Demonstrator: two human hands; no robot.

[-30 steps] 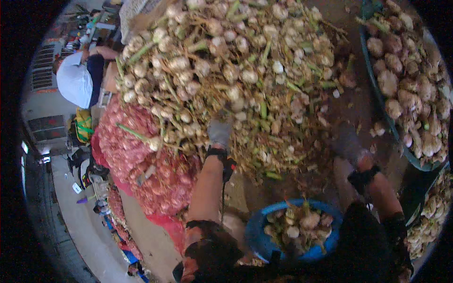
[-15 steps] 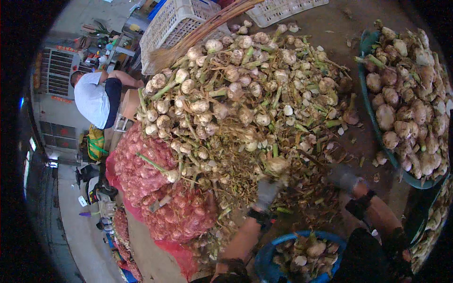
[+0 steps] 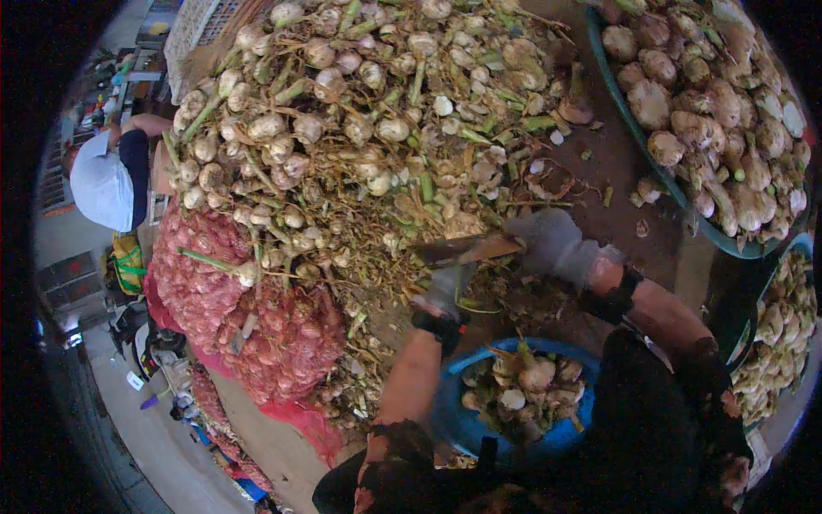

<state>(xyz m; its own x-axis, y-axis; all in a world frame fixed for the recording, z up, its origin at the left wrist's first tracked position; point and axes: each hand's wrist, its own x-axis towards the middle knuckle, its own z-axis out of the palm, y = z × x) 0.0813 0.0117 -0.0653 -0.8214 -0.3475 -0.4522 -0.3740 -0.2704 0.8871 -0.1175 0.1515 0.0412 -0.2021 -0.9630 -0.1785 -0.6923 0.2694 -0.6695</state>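
Note:
My right hand (image 3: 555,244), in a grey-white glove and smeared by motion, is closed round the handle end of a long dark blade (image 3: 471,249), apparently a knife. The blade points left across the top of my gloved left hand (image 3: 445,287), whose fingers are partly hidden and blurred. A thin green garlic stalk (image 3: 462,287) trails from the closed left hand. Just beyond the blade, a pale garlic bulb (image 3: 462,224) shows at the edge of the big garlic heap (image 3: 342,128). Below both hands stands a blue tub (image 3: 441,403) with trimmed bulbs and stalk pieces in it.
Red mesh sacks (image 3: 274,343) full of garlic lie at the left. A large green-rimmed tub (image 3: 629,128) of bulbs stands at the right, with another garlic-filled container (image 3: 775,343) nearer. A person (image 3: 107,184) bends over at the far left, near a white crate (image 3: 193,43).
My view has shifted down and right. My hands have come together: the right has moved left, bringing the blade over the left hand, which has drawn back from the heap.

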